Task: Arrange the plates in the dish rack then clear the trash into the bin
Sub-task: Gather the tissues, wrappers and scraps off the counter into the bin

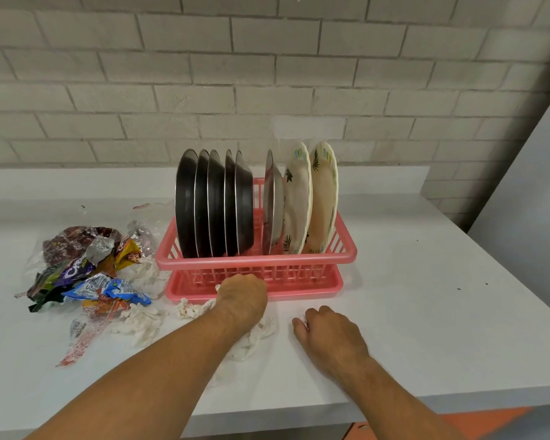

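A pink dish rack [254, 263] stands on its pink drip tray on the white counter. Several steel plates [215, 204] stand upright in its left half. One more steel plate [272, 198] and two floral plates [311, 198] stand at its right. My left hand [242, 300] lies just in front of the tray with its fingers curled into crumpled white tissue [254, 339]. My right hand [327, 330] rests on the counter to the right, fingers curled, and pinches a small pale scrap [305, 322] at its fingertips. No bin is in view.
A heap of snack wrappers [86, 271] and clear plastic lies left of the rack, with more crumpled tissue [142, 322] beside it. A brick wall backs the white counter [426, 296]. The counter's front edge runs below my forearms, with something orange [477, 422] under it.
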`<state>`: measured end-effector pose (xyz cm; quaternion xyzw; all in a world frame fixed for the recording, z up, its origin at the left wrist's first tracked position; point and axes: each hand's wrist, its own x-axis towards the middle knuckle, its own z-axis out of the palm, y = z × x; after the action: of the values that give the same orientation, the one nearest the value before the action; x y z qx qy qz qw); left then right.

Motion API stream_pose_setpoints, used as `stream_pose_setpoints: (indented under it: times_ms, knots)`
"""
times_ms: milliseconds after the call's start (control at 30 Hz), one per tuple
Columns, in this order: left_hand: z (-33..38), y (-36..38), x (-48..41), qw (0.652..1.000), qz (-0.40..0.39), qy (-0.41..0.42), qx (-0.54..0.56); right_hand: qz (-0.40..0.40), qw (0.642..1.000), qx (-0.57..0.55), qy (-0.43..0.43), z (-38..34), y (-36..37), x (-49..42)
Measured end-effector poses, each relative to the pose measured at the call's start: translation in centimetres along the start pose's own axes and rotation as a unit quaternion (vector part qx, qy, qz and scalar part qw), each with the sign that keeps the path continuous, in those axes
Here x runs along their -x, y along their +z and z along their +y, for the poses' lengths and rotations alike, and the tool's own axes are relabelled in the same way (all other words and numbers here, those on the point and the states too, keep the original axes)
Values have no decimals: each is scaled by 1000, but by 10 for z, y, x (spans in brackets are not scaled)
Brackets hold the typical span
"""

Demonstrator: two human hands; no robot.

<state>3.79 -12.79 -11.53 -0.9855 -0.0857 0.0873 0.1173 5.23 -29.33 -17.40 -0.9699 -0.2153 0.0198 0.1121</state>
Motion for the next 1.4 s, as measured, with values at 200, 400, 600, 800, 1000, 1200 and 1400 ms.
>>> stream_pose_setpoints:
  times_ms: [200, 400, 600, 800, 1000, 1200, 1400]
  knots:
    - [-6, -5, 11, 993, 47, 57, 96, -12, 999, -43, 16, 4, -8, 1]
    - [-22, -14, 28, 964, 57, 109, 234, -22, 995, -91, 17, 1, -12, 12]
    - [-40, -9, 46, 912, 104, 47, 394, 28, 998, 2, -49, -11, 11, 30]
    - [-66, 2, 61, 866, 183, -18, 466, 31, 993, -109, 27, -24, 4, 41]
    - [-91, 19, 71, 873, 181, 12, 452, 33, 986, -161, 34, -66, 7, 59]
    - [-109, 39, 85, 863, 190, 39, 466, 20, 987, -160, 0, -120, 17, 73]
    - [-122, 52, 103, 868, 212, 56, 445, 3, 992, -35, 121, -160, 30, 61]
